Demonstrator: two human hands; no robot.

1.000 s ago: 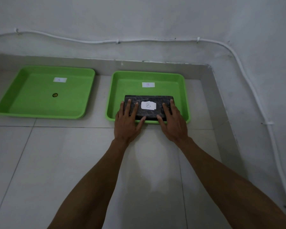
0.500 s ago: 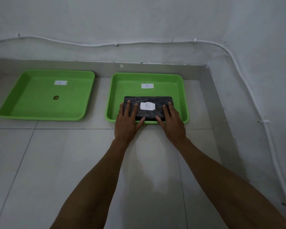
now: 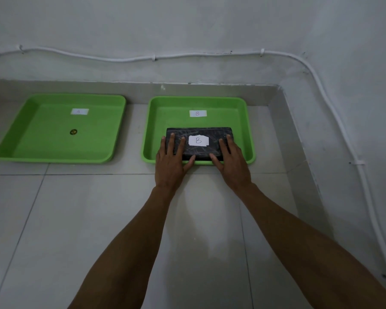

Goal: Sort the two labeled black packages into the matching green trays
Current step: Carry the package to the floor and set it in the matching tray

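Item: package B (image 3: 214,133), label up, at the near wall of tray B (image 3: 251,139), letters matching. Left hand (image 3: 168,162) and right hand (image 3: 232,162): each grip pinches one end, apparently to set it level.

Two trays (image 3: 60,161) (image 3: 249,132), one black package (image 3: 201,133), two hands (image 3: 168,166) (image 3: 233,168), perhaps one coin (image 3: 73,131).

Left hand (image 3: 168,162), right hand (image 3: 232,163) hold B package (image 3: 210,131) over B tray (image 3: 248,121) near rim.
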